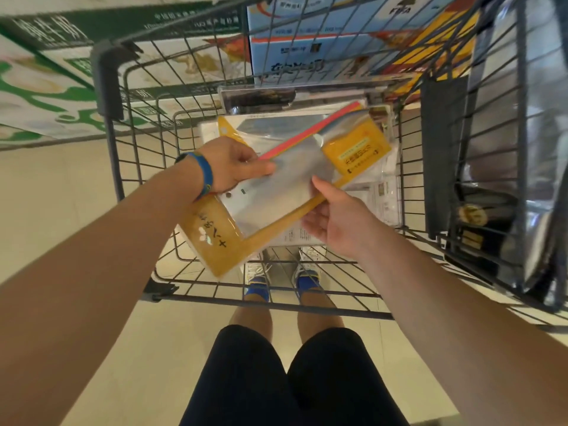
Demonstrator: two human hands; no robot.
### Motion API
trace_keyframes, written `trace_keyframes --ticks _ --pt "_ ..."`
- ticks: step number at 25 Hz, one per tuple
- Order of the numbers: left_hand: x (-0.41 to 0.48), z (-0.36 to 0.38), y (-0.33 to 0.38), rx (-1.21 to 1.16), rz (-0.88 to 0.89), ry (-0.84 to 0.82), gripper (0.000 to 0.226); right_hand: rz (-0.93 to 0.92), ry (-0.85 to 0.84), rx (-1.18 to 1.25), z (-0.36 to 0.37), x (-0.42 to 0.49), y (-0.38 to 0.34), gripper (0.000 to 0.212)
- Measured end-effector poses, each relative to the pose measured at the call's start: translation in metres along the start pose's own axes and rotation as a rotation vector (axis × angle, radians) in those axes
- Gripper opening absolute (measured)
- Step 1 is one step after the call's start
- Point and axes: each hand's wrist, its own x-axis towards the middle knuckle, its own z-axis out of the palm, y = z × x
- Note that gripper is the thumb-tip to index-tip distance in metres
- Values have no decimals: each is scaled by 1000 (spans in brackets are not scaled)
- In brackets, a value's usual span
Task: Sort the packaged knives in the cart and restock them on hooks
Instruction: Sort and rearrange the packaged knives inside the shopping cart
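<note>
Head view: I see my left hand point(233, 167) pinching one end of a yellow knife pack point(215, 235), thumb on its front. My right hand point(335, 216) pinches the pack's long edge, thumb on top, fingers under. The pack is tilted above the wire cart point(276, 299), over more packs point(384, 195) lying inside.

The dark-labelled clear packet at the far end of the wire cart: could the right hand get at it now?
Probably not yet. The right hand grips the yellow-framed knife package, which the left hand also holds. The dark-labelled clear packet lies uncovered on the pile, so a freed hand likely could.
</note>
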Motion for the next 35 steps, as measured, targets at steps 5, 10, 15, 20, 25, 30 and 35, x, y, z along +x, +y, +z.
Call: trace_keyframes --ticks 5,10,15,20,25,30,35 --pt "-13 -19 23 533 162 85 48 -457 269 -800 -1 -9 5 29" --pt "-60 -22 78 918 328 54 29 -1193 537 -1334 15 -56 -11 71" --pt "-134 -48 131 1137 333 -34 33 -1000 129 -1548 21 -107 -28 50" --pt "-214 -107 184 691 612 384 30 -1042 263 -1270 25 -168 -38 29" --pt "-257 -144 194 -245 744 1055 16 -1017 339 -871 10 -212 -58 13" --pt "-236 -91 210 -294 297 653 55 -1052 115 -345 -15 -274 -89 5" --pt "-220 -26 266 -853 349 340 22 -1232 -138 -238 -41 -333 -106 21"
